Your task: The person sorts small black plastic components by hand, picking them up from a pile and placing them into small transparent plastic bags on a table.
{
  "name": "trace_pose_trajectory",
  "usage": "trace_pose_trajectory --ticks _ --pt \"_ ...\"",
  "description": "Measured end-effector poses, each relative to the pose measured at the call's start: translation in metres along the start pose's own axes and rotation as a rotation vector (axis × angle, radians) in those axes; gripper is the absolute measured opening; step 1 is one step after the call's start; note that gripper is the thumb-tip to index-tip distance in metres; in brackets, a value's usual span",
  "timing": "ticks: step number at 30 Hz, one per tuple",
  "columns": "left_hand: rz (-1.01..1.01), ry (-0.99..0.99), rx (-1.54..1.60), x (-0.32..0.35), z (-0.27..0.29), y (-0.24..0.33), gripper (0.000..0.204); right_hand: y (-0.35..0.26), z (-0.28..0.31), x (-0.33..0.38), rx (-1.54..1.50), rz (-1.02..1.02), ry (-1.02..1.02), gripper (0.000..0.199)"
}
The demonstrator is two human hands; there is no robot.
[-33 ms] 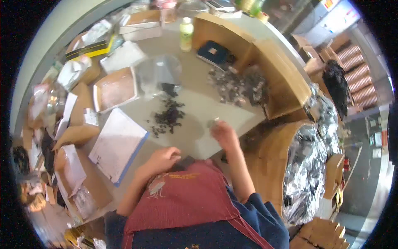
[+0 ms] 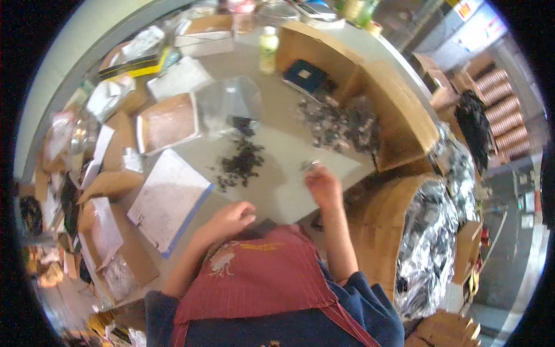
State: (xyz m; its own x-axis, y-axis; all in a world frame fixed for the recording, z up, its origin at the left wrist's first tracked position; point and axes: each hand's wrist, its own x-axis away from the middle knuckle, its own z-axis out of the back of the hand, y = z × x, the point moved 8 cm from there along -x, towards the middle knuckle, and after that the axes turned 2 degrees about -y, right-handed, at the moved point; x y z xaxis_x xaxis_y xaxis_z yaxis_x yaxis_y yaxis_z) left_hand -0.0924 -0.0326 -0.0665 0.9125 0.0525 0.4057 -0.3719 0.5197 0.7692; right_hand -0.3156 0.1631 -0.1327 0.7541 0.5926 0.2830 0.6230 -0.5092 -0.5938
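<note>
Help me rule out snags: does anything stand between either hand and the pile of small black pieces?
Nothing visible does: tabletop separates the left hand and right hand from the black pieces. The blue-edged white sheet lies left of both paths.

This looks like a workshop: a tabletop (image 2: 282,130) carries small dark pieces (image 2: 244,162), beside cardboard boxes (image 2: 399,107), silvery sheeting (image 2: 426,248) and a worker's red apron (image 2: 260,283).

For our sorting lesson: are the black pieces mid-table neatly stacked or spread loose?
Spread loose: the black pieces lie scattered on the grey tabletop, some apart.
</note>
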Motion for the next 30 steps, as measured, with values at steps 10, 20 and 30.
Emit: trace_pose_trajectory --ticks 10,20,30 --pt "-0.091 0.855 -0.234 -0.072 0.227 -0.039 0.024 0.013 -0.023 -0.021 0.893 0.188 0.105 0.021" --pt "0.266 0.837 -0.180 -0.083 0.300 -0.166 0.027 0.005 -0.066 -0.012 1.319 0.501 0.104 0.017" --pt "-0.021 0.990 0.563 -0.033 0.292 -0.146 0.014 0.013 -0.054 -0.024 1.349 0.423 0.157 0.018"
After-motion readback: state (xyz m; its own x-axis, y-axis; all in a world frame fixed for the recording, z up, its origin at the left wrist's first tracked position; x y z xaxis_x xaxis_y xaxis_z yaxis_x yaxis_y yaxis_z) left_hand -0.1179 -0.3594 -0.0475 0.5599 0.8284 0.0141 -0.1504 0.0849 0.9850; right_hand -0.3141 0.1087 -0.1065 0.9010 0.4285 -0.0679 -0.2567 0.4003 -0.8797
